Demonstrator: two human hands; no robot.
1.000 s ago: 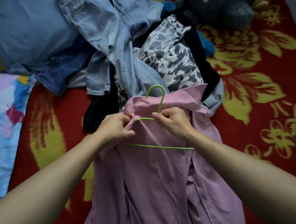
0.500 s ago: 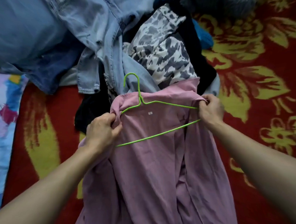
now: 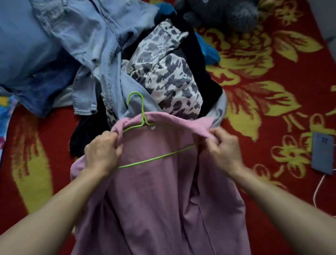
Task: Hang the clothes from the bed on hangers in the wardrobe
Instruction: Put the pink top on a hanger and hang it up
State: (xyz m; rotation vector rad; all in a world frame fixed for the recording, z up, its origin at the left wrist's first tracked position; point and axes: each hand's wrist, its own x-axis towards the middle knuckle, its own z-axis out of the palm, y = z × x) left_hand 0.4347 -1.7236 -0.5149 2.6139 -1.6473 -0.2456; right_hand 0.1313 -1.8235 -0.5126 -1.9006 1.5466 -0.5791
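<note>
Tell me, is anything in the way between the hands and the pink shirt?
Nothing visible is. The left hand and the right hand both pinch the collar of the pink shirt, with the green hanger inside it. The wardrobe is out of view.

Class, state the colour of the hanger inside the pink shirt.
Bright green hanger, clearest in the head view.

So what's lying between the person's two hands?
In the head view, the left hand and right hand grip the pink shirt near its collar; between them lies its inner back, crossed by the green wire hanger.
</note>
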